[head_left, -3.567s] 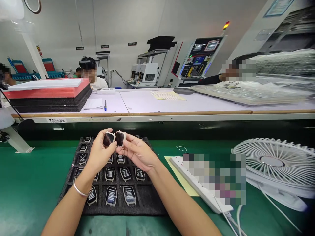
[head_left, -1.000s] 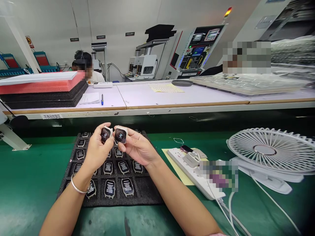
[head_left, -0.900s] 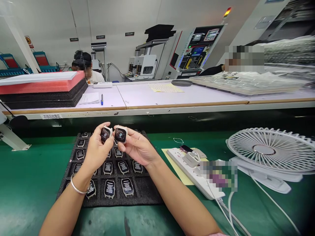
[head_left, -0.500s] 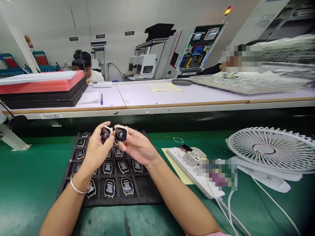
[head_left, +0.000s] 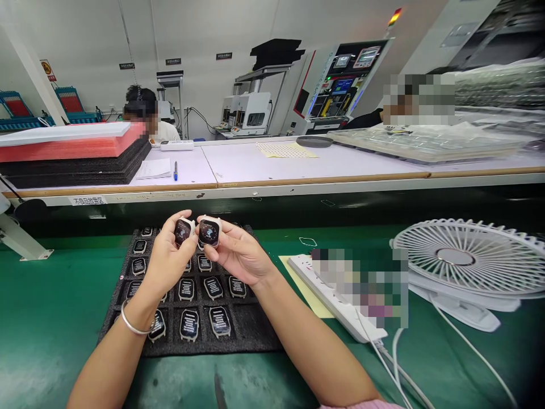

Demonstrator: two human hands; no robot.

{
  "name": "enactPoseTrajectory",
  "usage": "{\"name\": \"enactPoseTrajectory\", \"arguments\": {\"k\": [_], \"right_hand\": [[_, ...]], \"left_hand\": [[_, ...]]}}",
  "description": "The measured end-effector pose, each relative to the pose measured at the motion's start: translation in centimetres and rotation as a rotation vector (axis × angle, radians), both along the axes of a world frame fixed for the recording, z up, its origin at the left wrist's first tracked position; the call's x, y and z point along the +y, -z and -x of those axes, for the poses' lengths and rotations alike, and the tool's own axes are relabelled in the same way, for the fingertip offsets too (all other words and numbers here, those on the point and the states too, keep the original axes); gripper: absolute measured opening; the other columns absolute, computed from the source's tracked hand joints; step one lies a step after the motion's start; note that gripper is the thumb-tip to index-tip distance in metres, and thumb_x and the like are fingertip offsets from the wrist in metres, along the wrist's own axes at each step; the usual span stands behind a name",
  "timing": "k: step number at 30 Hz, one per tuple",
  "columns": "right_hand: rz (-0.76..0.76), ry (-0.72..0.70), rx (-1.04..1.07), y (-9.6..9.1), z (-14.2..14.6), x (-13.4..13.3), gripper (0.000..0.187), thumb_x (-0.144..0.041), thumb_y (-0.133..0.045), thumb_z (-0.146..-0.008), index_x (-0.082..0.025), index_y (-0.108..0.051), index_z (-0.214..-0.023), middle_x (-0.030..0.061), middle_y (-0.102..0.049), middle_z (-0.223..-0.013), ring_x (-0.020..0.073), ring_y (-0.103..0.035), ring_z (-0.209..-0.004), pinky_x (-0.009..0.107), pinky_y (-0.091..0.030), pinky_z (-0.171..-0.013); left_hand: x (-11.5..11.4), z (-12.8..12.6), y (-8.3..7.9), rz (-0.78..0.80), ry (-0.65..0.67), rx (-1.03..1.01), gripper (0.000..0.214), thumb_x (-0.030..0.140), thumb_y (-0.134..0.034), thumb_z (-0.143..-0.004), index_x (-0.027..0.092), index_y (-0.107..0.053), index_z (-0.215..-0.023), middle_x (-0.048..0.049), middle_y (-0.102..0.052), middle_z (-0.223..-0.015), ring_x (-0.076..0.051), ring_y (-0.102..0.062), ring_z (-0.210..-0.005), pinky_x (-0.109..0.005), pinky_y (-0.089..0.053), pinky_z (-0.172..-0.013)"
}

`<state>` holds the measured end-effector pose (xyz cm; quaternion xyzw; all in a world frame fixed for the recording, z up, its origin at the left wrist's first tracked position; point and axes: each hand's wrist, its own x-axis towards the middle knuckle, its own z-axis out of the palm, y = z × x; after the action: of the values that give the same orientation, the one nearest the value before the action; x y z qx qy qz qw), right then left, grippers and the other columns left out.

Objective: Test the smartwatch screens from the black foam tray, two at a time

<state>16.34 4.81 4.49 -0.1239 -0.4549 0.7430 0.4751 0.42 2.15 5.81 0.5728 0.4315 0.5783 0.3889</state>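
Head view: on the green bench mat (head_left: 55, 318), a black foam tray (head_left: 255, 335) keeps rows of stored smartwatches (head_left: 189, 324) separated in individual pockets, while above it the left hand (head_left: 168, 255) grips one held smartwatch (head_left: 183, 232) and the right hand (head_left: 238, 255) another held smartwatch (head_left: 209, 232), fingers (head_left: 172, 218) closed around each case, leaving both displays exposed toward the camera.

Electronics assembly workshop. Landmark: the long white-topped workbench (head_left: 315, 162). Beyond it stand a white benchtop test machine (head_left: 251, 112) and a tall control cabinet with lit panels (head_left: 340, 85). Before it lies a green bench mat (head_left: 55, 318) bearing a black foam tray of smartwatches (head_left: 259, 335).
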Motion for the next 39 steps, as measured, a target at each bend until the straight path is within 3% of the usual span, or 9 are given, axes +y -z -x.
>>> {"name": "enactPoseTrajectory", "arguments": {"k": [11, 17, 22, 26, 29, 34, 39], "right_hand": [[0.004, 0.005, 0.007, 0.0, -0.1, 0.0, 0.042, -0.033, -0.082, -0.074, -0.02, -0.071, -0.112, 0.0053, -0.068, -0.101, 0.0097, -0.052, -0.061, 0.026, -0.047, -0.061], [0.007, 0.013, -0.013, 0.1, 0.1, 0.1, 0.042, -0.032, -0.082, -0.073, -0.019, -0.071, -0.111, 0.0035, -0.067, -0.094, 0.0099, -0.052, -0.06, 0.026, -0.046, -0.06], [0.086, 0.026, -0.021, 0.1, -0.1, 1.1, 0.031, -0.028, -0.073, -0.082, -0.018, -0.067, -0.111, 0.007, -0.072, -0.099, 0.0112, -0.058, -0.065, 0.027, -0.048, -0.063], [0.13, 0.113, -0.05, -0.1, -0.6, 1.6, 0.031, -0.027, -0.066, -0.087, -0.019, -0.061, -0.117, 0.0084, -0.074, -0.094, 0.0138, -0.062, -0.065, 0.028, -0.048, -0.062], [0.107, 0.162, -0.062, -0.3, -0.8, 1.5, 0.027, -0.032, -0.065, -0.089, -0.019, -0.062, -0.112, 0.0072, -0.074, -0.091, 0.0128, -0.06, -0.061, 0.027, -0.046, -0.058], [0.056, 0.199, -0.066, -0.4, -0.6, 1.1, 0.026, -0.038, -0.067, -0.087, -0.02, -0.065, -0.107, 0.0053, -0.07, -0.095, 0.0113, -0.059, -0.06, 0.026, -0.046, -0.055], [0.012, 0.195, -0.058, -0.5, -0.5, 0.8, 0.034, -0.037, -0.069, -0.085, -0.023, -0.061, -0.115, 0.0033, -0.07, -0.096, 0.0103, -0.058, -0.06, 0.025, -0.048, -0.056]], "left_hand": [[-0.2, 0.0, -0.3, 0.022, 0.027, 0.006, 0.05, 0.028, -0.064, -0.081, 0.018, -0.054, -0.129, -0.0026, -0.066, -0.093, -0.013, -0.06, -0.078, -0.026, -0.048, -0.072], [0.2, -0.1, 0.0, 0.023, -0.012, 0.003, 0.046, 0.027, -0.067, -0.077, 0.017, -0.059, -0.122, -0.0017, -0.066, -0.09, -0.012, -0.059, -0.074, -0.025, -0.047, -0.069], [1.0, -0.2, 0.0, 0.192, -0.004, -0.215, 0.056, 0.028, -0.072, -0.073, 0.015, -0.055, -0.124, 0.0024, -0.059, -0.08, -0.005, -0.045, -0.052, -0.021, -0.038, -0.051], [1.3, 0.0, -0.1, 0.273, 0.086, -0.386, 0.063, 0.033, -0.072, -0.076, 0.011, -0.05, -0.13, -0.001, -0.062, -0.083, -0.006, -0.051, -0.054, -0.021, -0.042, -0.05], [1.2, 0.1, -0.2, 0.242, 0.138, -0.392, 0.059, 0.038, -0.069, -0.08, 0.013, -0.053, -0.131, -0.0026, -0.065, -0.085, -0.008, -0.055, -0.054, -0.022, -0.045, -0.049], [1.0, 0.1, -0.4, 0.14, 0.105, -0.358, 0.05, 0.039, -0.069, -0.08, 0.016, -0.059, -0.124, -0.0015, -0.065, -0.087, -0.011, -0.064, -0.057, -0.026, -0.055, -0.055], [0.9, 0.3, -0.3, 0.111, 0.127, -0.355, 0.057, 0.037, -0.068, -0.08, 0.016, -0.055, -0.131, -0.0028, -0.067, -0.09, -0.013, -0.069, -0.059, -0.028, -0.059, -0.058]]}}
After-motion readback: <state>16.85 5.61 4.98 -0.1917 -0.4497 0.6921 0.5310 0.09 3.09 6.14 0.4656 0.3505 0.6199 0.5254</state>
